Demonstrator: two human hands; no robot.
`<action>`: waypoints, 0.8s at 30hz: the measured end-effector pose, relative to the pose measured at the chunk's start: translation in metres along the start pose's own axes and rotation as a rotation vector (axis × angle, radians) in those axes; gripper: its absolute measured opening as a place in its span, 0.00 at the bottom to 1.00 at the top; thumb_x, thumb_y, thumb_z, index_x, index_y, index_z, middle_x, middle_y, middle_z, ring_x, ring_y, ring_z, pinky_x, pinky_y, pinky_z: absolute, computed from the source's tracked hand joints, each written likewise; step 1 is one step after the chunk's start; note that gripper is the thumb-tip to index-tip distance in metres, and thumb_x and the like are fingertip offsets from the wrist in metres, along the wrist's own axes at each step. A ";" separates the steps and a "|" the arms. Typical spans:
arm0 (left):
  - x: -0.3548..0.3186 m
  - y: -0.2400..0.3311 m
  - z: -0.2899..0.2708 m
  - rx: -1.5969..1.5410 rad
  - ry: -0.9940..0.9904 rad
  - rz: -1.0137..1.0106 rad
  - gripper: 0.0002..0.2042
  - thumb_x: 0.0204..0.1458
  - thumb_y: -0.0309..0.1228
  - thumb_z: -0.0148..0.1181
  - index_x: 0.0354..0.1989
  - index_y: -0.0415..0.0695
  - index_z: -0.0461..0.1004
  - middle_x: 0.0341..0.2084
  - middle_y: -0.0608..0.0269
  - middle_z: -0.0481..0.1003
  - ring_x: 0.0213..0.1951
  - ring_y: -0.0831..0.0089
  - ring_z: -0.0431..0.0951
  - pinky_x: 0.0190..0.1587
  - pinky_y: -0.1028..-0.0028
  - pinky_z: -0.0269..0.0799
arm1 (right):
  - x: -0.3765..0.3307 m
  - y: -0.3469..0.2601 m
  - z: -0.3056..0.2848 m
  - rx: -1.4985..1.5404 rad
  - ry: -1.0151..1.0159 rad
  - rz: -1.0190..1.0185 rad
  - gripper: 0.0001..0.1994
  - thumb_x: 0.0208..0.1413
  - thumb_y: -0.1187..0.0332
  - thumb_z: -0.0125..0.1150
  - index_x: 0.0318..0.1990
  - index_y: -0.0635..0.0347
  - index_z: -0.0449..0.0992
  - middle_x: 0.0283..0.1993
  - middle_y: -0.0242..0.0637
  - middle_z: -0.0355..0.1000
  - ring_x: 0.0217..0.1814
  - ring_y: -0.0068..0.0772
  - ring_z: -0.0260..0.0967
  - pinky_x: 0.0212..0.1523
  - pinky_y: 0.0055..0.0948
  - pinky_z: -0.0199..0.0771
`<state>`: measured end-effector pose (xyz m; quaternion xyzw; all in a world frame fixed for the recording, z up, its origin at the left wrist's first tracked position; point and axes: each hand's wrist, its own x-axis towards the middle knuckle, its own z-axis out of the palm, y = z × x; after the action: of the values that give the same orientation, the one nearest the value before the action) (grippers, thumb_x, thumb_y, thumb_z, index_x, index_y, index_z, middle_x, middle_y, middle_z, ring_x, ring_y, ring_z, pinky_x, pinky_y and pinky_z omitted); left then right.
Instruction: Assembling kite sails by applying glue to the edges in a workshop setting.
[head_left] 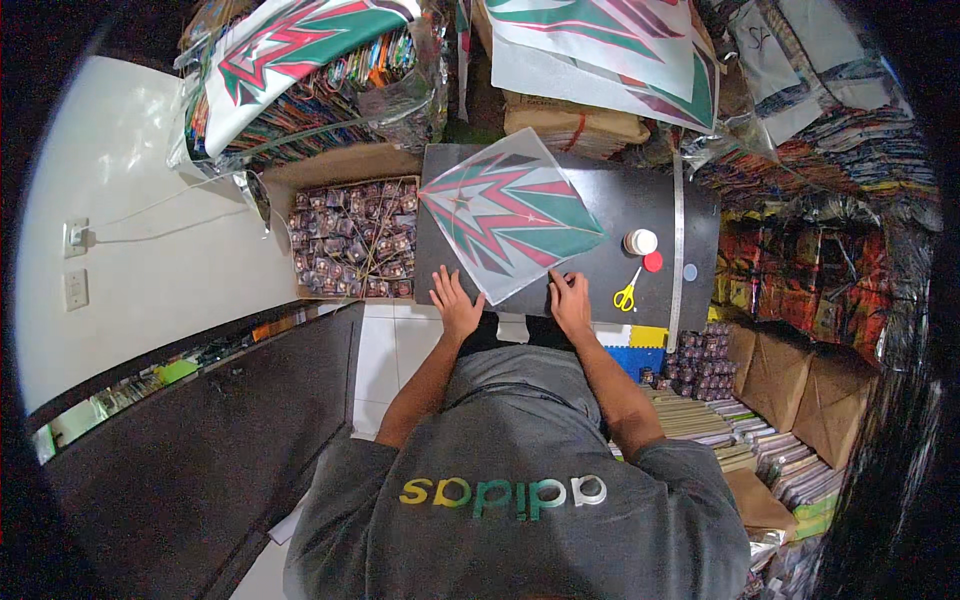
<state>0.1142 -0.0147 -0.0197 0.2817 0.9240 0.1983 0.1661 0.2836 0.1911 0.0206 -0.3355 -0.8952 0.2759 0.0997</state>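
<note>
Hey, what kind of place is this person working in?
Probably a small kite-making workshop or stockroom. A diamond-shaped kite lies on the dark table under both hands, yellow scissors lie beside it, and stacks of finished kites crowd the space.

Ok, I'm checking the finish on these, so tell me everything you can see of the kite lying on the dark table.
The diamond-shaped kite looks like thin translucent plastic or paper, printed with red, green and dark zigzag bands around a small centre mark. It lies flat on the dark tabletop, one corner pointing at the person. The left hand rests at its lower left edge, the right hand on the table beside its lower right edge. Both hands lie flat.
</note>
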 end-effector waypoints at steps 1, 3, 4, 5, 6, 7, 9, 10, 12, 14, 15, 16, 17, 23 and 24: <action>0.000 0.000 0.000 0.002 0.002 0.003 0.43 0.53 0.50 0.64 0.71 0.37 0.51 0.76 0.46 0.38 0.76 0.45 0.33 0.71 0.37 0.33 | 0.001 0.001 0.000 0.021 0.016 0.029 0.16 0.59 0.66 0.62 0.55 0.49 0.79 0.45 0.46 0.65 0.49 0.49 0.65 0.50 0.43 0.71; 0.000 -0.002 -0.001 -0.006 -0.002 0.003 0.43 0.53 0.48 0.65 0.71 0.38 0.51 0.76 0.46 0.38 0.76 0.45 0.33 0.71 0.37 0.33 | 0.002 0.001 -0.001 0.043 0.030 0.057 0.16 0.59 0.67 0.62 0.55 0.50 0.79 0.45 0.46 0.66 0.49 0.49 0.65 0.50 0.43 0.71; -0.001 -0.003 -0.001 -0.014 -0.006 0.003 0.43 0.52 0.47 0.65 0.71 0.39 0.51 0.76 0.46 0.38 0.76 0.45 0.33 0.71 0.37 0.34 | 0.002 0.001 -0.001 0.091 0.015 0.004 0.16 0.59 0.67 0.62 0.55 0.51 0.79 0.45 0.46 0.66 0.49 0.49 0.65 0.50 0.43 0.71; 0.000 -0.003 -0.001 -0.014 -0.007 0.005 0.43 0.52 0.47 0.65 0.71 0.39 0.51 0.76 0.46 0.38 0.76 0.45 0.33 0.71 0.37 0.34 | 0.001 0.001 -0.001 0.139 0.000 -0.048 0.16 0.59 0.67 0.62 0.54 0.52 0.79 0.45 0.47 0.66 0.49 0.50 0.65 0.50 0.43 0.70; 0.000 -0.003 -0.002 -0.025 -0.002 0.009 0.43 0.52 0.46 0.66 0.71 0.40 0.51 0.76 0.46 0.39 0.76 0.45 0.33 0.71 0.37 0.34 | 0.001 0.000 -0.002 0.140 0.001 -0.047 0.16 0.59 0.67 0.62 0.54 0.52 0.79 0.45 0.47 0.66 0.49 0.50 0.65 0.50 0.43 0.70; 0.000 -0.003 -0.002 -0.035 0.004 0.014 0.43 0.52 0.45 0.66 0.71 0.40 0.51 0.76 0.47 0.39 0.76 0.45 0.33 0.71 0.37 0.34 | -0.001 0.000 -0.002 0.107 -0.047 -0.082 0.15 0.59 0.67 0.62 0.54 0.51 0.79 0.45 0.47 0.66 0.50 0.50 0.65 0.50 0.44 0.70; -0.001 -0.004 -0.003 -0.031 0.004 0.018 0.42 0.52 0.45 0.66 0.72 0.41 0.52 0.76 0.47 0.39 0.76 0.45 0.33 0.71 0.37 0.35 | -0.003 -0.003 -0.003 0.028 -0.088 -0.134 0.16 0.59 0.65 0.62 0.54 0.49 0.79 0.45 0.46 0.66 0.49 0.50 0.65 0.49 0.46 0.70; -0.001 -0.004 -0.003 -0.027 0.004 0.022 0.42 0.52 0.44 0.66 0.72 0.42 0.52 0.76 0.47 0.39 0.76 0.45 0.33 0.71 0.37 0.35 | -0.003 -0.004 -0.003 0.029 -0.089 -0.136 0.16 0.59 0.65 0.62 0.54 0.49 0.79 0.45 0.46 0.66 0.49 0.50 0.65 0.49 0.46 0.70; -0.001 -0.002 -0.005 -0.033 -0.008 0.019 0.42 0.52 0.44 0.66 0.72 0.43 0.52 0.76 0.47 0.39 0.76 0.45 0.34 0.71 0.37 0.35 | -0.004 -0.002 -0.003 0.014 -0.104 -0.125 0.16 0.59 0.64 0.62 0.55 0.47 0.79 0.45 0.46 0.66 0.49 0.49 0.65 0.49 0.46 0.70; 0.000 -0.001 -0.007 -0.039 -0.018 0.015 0.42 0.52 0.44 0.66 0.72 0.44 0.52 0.76 0.47 0.39 0.76 0.45 0.34 0.71 0.37 0.34 | -0.003 0.000 -0.002 0.012 -0.095 -0.134 0.16 0.59 0.64 0.62 0.55 0.46 0.79 0.45 0.45 0.66 0.49 0.48 0.65 0.48 0.45 0.69; 0.000 -0.001 -0.008 -0.041 -0.022 0.013 0.42 0.52 0.44 0.66 0.72 0.45 0.52 0.76 0.47 0.39 0.76 0.45 0.34 0.71 0.37 0.34 | -0.003 0.000 -0.002 0.010 -0.086 -0.143 0.17 0.58 0.64 0.63 0.56 0.45 0.79 0.45 0.44 0.66 0.49 0.48 0.65 0.48 0.44 0.69; 0.000 -0.001 -0.008 -0.042 -0.026 0.012 0.42 0.52 0.44 0.66 0.72 0.45 0.52 0.76 0.46 0.39 0.76 0.44 0.34 0.71 0.37 0.34 | -0.002 0.001 -0.001 0.011 -0.085 -0.143 0.17 0.58 0.64 0.63 0.56 0.45 0.79 0.45 0.44 0.66 0.49 0.48 0.65 0.48 0.44 0.69; 0.000 -0.002 -0.008 -0.042 -0.026 0.012 0.42 0.52 0.44 0.66 0.72 0.45 0.52 0.76 0.46 0.39 0.76 0.44 0.34 0.71 0.37 0.34 | -0.002 0.001 -0.001 -0.024 -0.091 -0.116 0.17 0.58 0.64 0.63 0.56 0.43 0.79 0.45 0.43 0.67 0.49 0.47 0.65 0.47 0.44 0.69; 0.000 -0.001 -0.006 -0.042 -0.024 0.005 0.42 0.52 0.44 0.66 0.73 0.46 0.51 0.76 0.45 0.39 0.76 0.43 0.33 0.71 0.36 0.33 | -0.002 0.009 -0.009 -0.132 -0.032 -0.077 0.18 0.58 0.65 0.63 0.57 0.41 0.78 0.44 0.40 0.67 0.48 0.45 0.65 0.45 0.42 0.68; 0.001 0.000 -0.005 -0.030 -0.033 -0.004 0.43 0.52 0.45 0.66 0.73 0.46 0.51 0.76 0.46 0.39 0.76 0.43 0.33 0.71 0.36 0.33 | -0.001 0.013 -0.009 -0.131 0.002 -0.067 0.18 0.59 0.65 0.62 0.57 0.42 0.78 0.43 0.40 0.67 0.48 0.45 0.65 0.45 0.42 0.68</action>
<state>0.1113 -0.0154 -0.0150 0.2806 0.9187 0.2071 0.1857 0.2948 0.2022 0.0211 -0.3114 -0.9220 0.2127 0.0878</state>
